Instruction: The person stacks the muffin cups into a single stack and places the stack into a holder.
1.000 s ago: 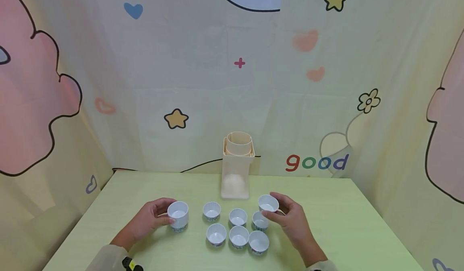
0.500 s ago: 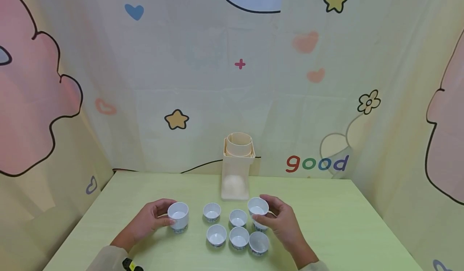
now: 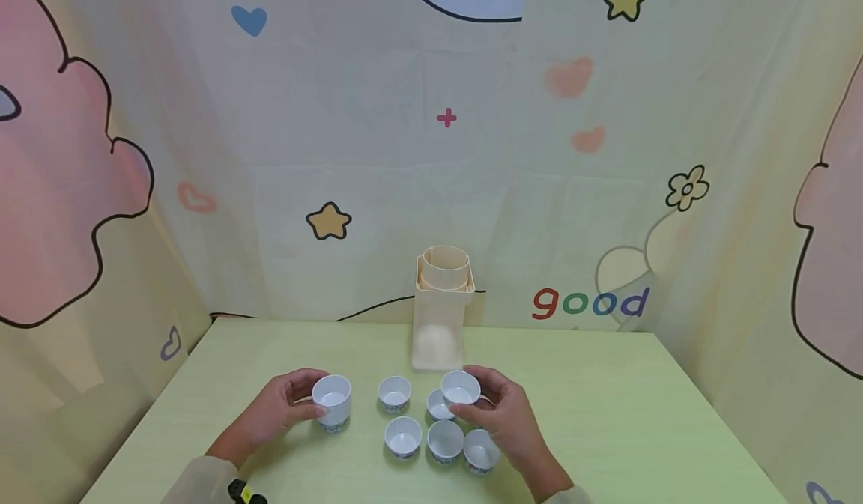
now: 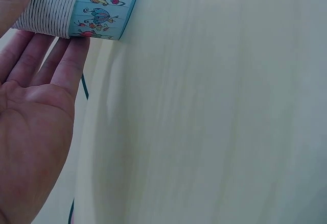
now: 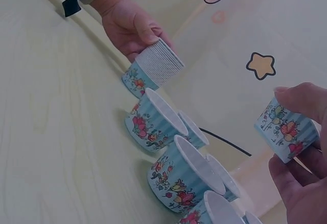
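My left hand (image 3: 279, 408) grips a stack of nested paper cups (image 3: 332, 398) at the left of the group; in the left wrist view its pale rims sit above a blue, patterned bottom cup (image 4: 102, 12). My right hand (image 3: 506, 414) pinches a single flowered paper cup (image 5: 287, 127) between thumb and fingers, held up over the table cups. In the head view this cup overlaps a back-row cup (image 3: 438, 407). Front-row cups stand upright: a left one (image 3: 403, 438), a middle one (image 3: 445, 442) and a right one (image 3: 479, 453). A back-left cup (image 3: 394, 394) stands nearest the stack.
A cream dispenser-like stand (image 3: 438, 324) with a round open top stands at the table's back, behind the cups. The pale green table (image 3: 593, 407) meets a printed curtain (image 3: 377, 129) at the back and sides.
My right hand has moved left with its cup, from over the back-right cup to over the back-middle one. My left hand stays still with the stack.
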Tool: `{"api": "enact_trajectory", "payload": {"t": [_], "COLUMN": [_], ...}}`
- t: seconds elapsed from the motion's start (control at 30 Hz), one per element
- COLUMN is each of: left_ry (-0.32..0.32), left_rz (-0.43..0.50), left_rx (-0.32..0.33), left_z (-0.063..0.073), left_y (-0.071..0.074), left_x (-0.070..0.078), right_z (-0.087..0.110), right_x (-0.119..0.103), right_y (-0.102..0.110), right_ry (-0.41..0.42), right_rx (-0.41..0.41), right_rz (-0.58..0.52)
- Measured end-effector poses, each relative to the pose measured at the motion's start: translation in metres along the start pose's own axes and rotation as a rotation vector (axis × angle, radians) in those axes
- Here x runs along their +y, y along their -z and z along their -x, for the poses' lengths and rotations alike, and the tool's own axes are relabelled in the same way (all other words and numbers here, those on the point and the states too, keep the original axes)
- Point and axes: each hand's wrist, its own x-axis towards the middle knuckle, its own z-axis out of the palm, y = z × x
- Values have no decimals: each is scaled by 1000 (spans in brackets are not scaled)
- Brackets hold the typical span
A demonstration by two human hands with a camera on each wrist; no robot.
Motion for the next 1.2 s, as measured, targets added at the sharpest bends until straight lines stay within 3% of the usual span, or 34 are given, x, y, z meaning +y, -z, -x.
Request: {"api": "enact_trajectory", "payload": {"t": [0.47, 0.83, 1.2], "left_ry": [-38, 0, -45], "left_rz": [-8, 7, 14], "left_rx": [-14, -6, -15], "left_z": [1, 1, 1], "left_y": [1, 1, 0], "left_x": [1, 1, 2], "right_z": [1, -3, -8], "right_x": [0, -1, -2], "right_y": [-20, -32, -49], "right_ry": [-7, 13, 26], "right_rx": [-46, -57, -107], "right_rz": [-31, -65, -128]}}
